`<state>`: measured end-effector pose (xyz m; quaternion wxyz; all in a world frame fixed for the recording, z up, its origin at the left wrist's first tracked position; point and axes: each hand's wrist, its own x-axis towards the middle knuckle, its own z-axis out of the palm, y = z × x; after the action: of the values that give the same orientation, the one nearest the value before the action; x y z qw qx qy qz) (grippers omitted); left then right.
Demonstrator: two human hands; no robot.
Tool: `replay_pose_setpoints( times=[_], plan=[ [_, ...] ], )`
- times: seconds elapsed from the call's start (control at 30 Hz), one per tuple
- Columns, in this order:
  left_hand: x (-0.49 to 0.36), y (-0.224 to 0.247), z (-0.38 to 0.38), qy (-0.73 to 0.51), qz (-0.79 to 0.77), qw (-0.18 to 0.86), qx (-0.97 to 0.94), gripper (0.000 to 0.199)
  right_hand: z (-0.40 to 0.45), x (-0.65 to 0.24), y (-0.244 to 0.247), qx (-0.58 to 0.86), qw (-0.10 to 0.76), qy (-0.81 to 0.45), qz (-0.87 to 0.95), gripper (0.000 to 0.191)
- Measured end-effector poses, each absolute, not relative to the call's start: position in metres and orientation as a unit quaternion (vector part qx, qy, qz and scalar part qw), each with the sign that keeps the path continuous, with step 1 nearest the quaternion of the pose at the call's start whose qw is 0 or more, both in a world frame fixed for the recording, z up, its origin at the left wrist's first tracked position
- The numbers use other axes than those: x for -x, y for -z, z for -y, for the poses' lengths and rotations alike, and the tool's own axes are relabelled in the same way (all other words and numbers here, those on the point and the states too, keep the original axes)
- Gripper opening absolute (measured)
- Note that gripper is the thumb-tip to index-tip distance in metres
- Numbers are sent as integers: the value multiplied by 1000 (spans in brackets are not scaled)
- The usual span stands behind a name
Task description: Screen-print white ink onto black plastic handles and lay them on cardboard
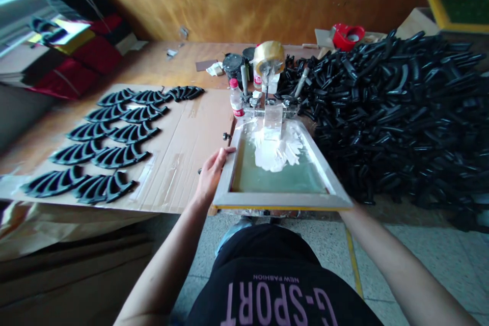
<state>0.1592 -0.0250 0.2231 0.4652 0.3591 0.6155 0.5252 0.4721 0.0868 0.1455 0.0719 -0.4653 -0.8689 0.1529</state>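
Head cam: L hand [211,174] on screen frame [282,200]; shirt [267,290] reads G-SPORT.

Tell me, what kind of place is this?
It's probably a small screen-printing workshop. There's a screen frame with white ink on it, a big heap of black parts beside it, and rows of black parts laid out on cardboard.

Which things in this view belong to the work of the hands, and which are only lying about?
Belonging: left hand, wooden screen frame, white ink, laid-out black curved parts, heap of black parts.
Lying about: amber tape roll, red dispenser, red-capped bottle, yellow-framed screen.
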Motion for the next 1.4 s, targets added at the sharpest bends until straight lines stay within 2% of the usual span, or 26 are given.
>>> replay_pose_setpoints(
  times=[0.1,0.2,0.27,0.37,0.43,0.53,0.6,0.73,0.8,0.9,1.03,1.07,1.17,1.23,1.33,1.4],
  plan=[
    [-160,-176,40,-472,-648,493,-337,57,-112,-470,-167,545,166,-85,817,48],
    [-161,-131,39,-450,-662,495,-337,73,-129,-425,-187,504,236,-51,829,59],
    [-159,-111,35,-432,-675,485,-349,75,-131,-391,-193,455,195,-65,866,50],
    [-155,-99,32,-405,-689,475,-367,71,-113,-368,-187,420,97,-82,898,19],
    [-155,-99,32,-398,-696,469,-369,67,-92,-375,-179,373,67,-68,923,9],
    [-157,-102,35,-400,-702,466,-359,65,-63,-401,-175,240,60,-47,968,19],
    [-159,-105,35,-399,-708,461,-357,64,-56,-413,-179,171,62,-52,982,18],
    [-159,-106,35,-392,-712,453,-367,63,-59,-410,-181,212,95,-53,971,10],
    [-158,-106,35,-394,-708,457,-367,64,-55,-406,-172,241,126,-32,962,15],
    [-158,-105,34,-397,-704,462,-365,65,-40,-408,-157,204,146,-26,968,22],
    [-158,-114,35,-410,-691,475,-358,66,-48,-402,-169,255,148,-78,952,13],
    [-157,-120,35,-417,-684,485,-350,69,-58,-396,-178,291,156,-87,940,18],
    [-156,-150,37,-446,-664,501,-330,75,-105,-384,-210,396,195,-100,892,49],
    [-155,-177,34,-476,-649,493,-329,65,-137,-393,-227,454,226,-112,854,58],
    [-159,-220,16,-554,-593,482,-330,49,-168,-433,-234,547,285,-128,776,40],
    [-163,-247,-4,-625,-531,467,-331,47,-169,-459,-222,596,281,-139,739,33]
  ],
)
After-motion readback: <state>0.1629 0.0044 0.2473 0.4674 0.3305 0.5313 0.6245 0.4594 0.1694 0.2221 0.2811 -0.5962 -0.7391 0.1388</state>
